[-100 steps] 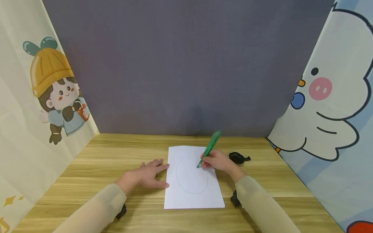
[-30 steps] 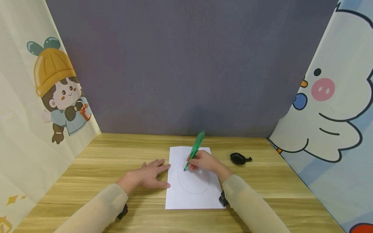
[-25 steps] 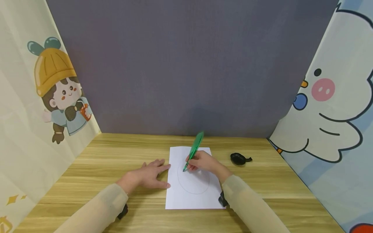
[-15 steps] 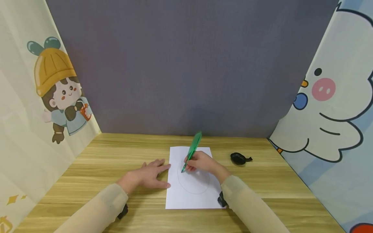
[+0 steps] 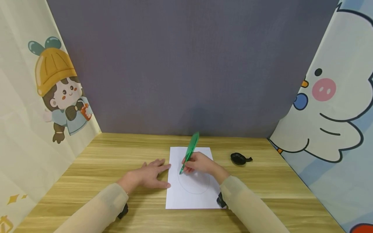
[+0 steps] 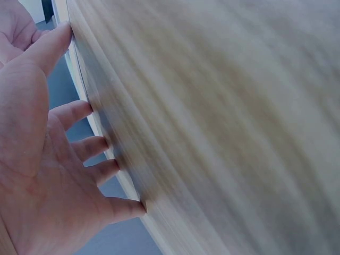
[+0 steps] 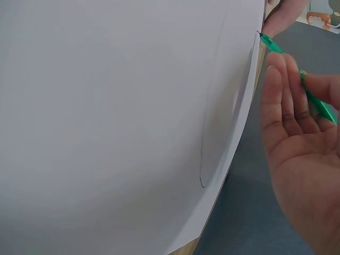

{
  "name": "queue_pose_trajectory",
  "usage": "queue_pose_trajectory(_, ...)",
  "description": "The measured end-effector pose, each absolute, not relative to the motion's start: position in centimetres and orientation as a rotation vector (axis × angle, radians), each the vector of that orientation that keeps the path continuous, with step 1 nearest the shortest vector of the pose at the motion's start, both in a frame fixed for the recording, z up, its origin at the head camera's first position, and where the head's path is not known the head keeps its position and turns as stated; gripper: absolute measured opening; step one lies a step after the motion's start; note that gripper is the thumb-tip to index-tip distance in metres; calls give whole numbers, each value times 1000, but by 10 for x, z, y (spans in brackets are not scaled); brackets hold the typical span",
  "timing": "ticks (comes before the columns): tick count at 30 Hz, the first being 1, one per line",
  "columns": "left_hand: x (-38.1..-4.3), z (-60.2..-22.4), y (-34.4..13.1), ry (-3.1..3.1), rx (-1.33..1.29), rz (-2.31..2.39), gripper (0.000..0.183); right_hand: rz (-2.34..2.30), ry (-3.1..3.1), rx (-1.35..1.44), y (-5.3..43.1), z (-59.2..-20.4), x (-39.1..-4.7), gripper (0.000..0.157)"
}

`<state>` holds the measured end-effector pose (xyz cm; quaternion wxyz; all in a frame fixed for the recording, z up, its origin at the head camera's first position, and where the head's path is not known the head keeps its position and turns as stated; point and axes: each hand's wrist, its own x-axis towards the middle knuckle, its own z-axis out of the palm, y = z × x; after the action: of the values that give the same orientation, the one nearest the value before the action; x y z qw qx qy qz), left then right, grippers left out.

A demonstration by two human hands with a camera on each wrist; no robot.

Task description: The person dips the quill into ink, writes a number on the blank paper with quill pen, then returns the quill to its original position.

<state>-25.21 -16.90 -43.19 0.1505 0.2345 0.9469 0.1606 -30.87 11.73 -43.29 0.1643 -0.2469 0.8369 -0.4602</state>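
A white sheet of paper (image 5: 177,200) lies on the table with a thin oval outline (image 5: 196,193) drawn on it. My right hand (image 5: 201,163) pinches a green feather-shaped pen (image 5: 192,145), tilted up and to the right. Its tip points down at the paper near the oval's left side. In the right wrist view the thumb and fingers hold the green pen (image 7: 271,44) close to the paper (image 7: 117,106). My left hand (image 5: 150,174) lies with spread fingers, index finger and thumb at the sheet's left edge. Its fingertips touch the wood in the left wrist view.
A small black oval object (image 5: 238,159) with a short tab lies right of the paper. The wooden table (image 5: 116,155) ends at a grey panel (image 5: 186,71) behind. Cartoon-printed cloths hang left and right.
Over the last few seconds my right hand has carried the pen leftward across the oval, lately also slightly down towards its left side. My left hand keeps its place by the sheet.
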Motion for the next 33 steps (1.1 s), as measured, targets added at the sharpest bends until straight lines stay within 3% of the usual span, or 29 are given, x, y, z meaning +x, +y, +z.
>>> queue_pose_trajectory(27,-253,-432,-168,2717,671,458,93,-1359,2364,-704,120,-432,-306,21)
queue_pose_trajectory(33,-252,-432,-168,2724,678,458,92,-1510,2325,-695,143,-436,-313,30)
